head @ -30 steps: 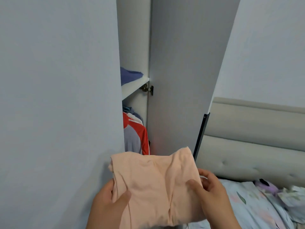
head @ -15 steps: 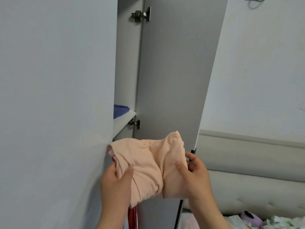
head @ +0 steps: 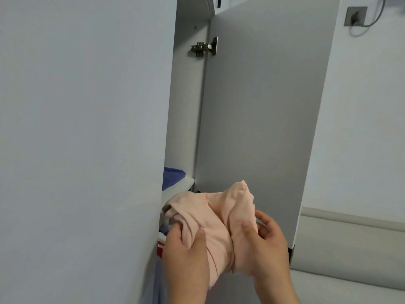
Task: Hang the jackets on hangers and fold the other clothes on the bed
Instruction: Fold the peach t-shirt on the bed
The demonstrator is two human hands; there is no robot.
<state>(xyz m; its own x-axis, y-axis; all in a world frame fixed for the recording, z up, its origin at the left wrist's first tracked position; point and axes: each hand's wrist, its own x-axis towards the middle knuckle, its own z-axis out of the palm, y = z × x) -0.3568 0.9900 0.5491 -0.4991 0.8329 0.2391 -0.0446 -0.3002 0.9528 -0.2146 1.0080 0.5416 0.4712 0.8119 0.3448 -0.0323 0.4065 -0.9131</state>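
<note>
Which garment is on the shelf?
The blue garment, on the shelf; left hand and right hand grip the peach garment; the red-and-white garment sits below.

Wardrobe corner: contents by count.
Hands 2: left hand [head: 186,257], right hand [head: 267,244]. Peach garment [head: 219,216] 1. Folded blue cloth [head: 173,174] 1. Red-and-white garment [head: 161,249] 1, mostly hidden. Shelf [head: 179,187] 1. Wardrobe doors 2: closed door [head: 76,128], open door [head: 263,106]. Hinge [head: 203,47] 1 plainly seen. Wall socket [head: 356,16] 1. Cable [head: 372,23] 1. Headboard [head: 350,244] 1.
</note>
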